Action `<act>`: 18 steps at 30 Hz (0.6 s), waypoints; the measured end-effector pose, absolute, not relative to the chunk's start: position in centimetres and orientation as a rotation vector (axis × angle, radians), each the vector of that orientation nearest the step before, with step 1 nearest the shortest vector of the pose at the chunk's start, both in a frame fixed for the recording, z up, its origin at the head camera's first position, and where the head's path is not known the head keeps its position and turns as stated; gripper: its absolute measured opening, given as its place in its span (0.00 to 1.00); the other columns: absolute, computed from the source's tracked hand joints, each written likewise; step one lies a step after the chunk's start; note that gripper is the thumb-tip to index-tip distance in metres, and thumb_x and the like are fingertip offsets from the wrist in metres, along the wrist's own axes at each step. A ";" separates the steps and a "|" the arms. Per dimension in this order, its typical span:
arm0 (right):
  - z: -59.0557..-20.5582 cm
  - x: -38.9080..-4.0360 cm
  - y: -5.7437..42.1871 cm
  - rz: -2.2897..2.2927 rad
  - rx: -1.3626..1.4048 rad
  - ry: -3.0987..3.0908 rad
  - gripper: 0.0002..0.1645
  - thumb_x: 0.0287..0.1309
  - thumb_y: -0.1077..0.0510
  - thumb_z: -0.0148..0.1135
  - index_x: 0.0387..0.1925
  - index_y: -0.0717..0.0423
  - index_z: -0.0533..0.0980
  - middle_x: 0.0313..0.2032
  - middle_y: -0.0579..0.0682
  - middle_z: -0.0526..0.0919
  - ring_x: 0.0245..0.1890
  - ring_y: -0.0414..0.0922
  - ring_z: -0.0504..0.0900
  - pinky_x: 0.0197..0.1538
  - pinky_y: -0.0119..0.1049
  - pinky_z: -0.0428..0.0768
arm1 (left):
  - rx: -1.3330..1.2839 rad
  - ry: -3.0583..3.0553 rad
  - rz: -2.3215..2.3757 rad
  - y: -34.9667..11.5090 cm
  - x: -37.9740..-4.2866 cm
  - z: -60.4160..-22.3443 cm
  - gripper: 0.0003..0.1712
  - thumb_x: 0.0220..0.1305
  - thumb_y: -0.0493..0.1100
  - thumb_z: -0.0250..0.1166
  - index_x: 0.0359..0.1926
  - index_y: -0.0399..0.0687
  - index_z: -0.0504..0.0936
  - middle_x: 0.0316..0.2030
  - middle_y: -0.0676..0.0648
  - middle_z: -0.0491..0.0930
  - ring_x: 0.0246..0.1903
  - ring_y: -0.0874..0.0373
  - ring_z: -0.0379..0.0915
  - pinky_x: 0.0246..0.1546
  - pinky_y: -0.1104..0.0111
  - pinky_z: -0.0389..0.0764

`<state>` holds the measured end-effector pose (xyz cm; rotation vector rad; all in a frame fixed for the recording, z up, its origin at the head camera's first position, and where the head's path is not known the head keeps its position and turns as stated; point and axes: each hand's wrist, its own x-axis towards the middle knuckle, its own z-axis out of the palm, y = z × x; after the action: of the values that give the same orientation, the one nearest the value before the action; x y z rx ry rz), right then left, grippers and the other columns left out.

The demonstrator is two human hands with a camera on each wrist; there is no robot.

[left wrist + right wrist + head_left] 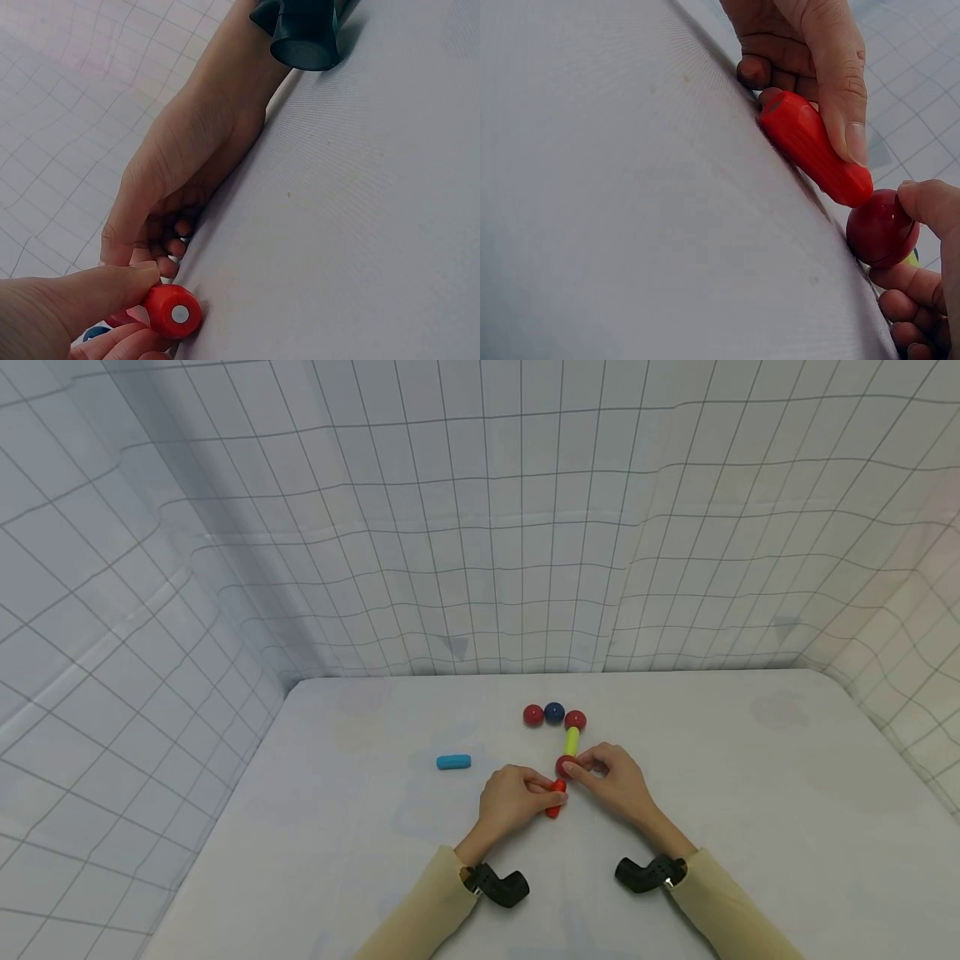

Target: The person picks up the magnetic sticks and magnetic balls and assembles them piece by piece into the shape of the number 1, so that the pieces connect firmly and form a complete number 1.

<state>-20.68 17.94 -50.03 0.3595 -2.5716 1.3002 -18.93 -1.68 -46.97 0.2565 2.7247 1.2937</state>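
My left hand (513, 799) pinches a red rod (816, 146) between thumb and fingers, low over the white table. A pale round disc shows in the rod's end in the left wrist view. With thumb and fingertips, my right hand (617, 783) holds a dark red ball (883, 229). The rod's far end meets the ball in the right wrist view. Beyond that ball, a yellow-green rod (572, 742) leads up to another red ball (575, 720). A dark blue ball (554, 712) and a third red ball (533, 715) continue the row leftward.
A blue rod (453, 762) lies by itself left of the hands. The white table (322, 827) ends at a grid-patterned curtain (480, 568) behind and at both sides. Each wrist wears a black camera mount, such as the left one (504, 887).
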 end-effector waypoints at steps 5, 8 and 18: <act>-50.0 -20.7 17.9 1.300 0.370 -2.567 0.11 0.52 0.48 0.70 0.29 0.50 0.83 0.28 0.40 0.79 0.33 0.42 0.73 0.37 0.40 0.72 | 0.259 2.723 1.293 -1.6 -18.9 -46.9 0.15 0.47 0.55 0.75 0.30 0.50 0.87 0.16 0.61 0.78 0.20 0.67 0.70 0.23 0.71 0.66; -50.0 -20.7 17.9 1.294 0.375 -2.569 0.11 0.52 0.48 0.70 0.29 0.51 0.83 0.28 0.40 0.79 0.33 0.42 0.73 0.37 0.39 0.72 | 0.266 2.726 1.290 -1.6 -18.9 -46.8 0.15 0.47 0.55 0.75 0.30 0.50 0.87 0.16 0.61 0.77 0.20 0.68 0.70 0.22 0.71 0.66; -50.0 -20.7 17.9 1.280 0.356 -2.583 0.12 0.52 0.47 0.70 0.29 0.50 0.83 0.28 0.40 0.78 0.33 0.42 0.72 0.37 0.39 0.71 | 0.265 2.737 1.283 -1.4 -18.8 -46.6 0.15 0.47 0.55 0.75 0.30 0.51 0.87 0.16 0.61 0.77 0.20 0.69 0.70 0.22 0.72 0.65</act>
<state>-20.65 17.89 -49.96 0.3557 -2.5834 1.2801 -18.83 -1.43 -46.61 0.2653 2.7371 1.2830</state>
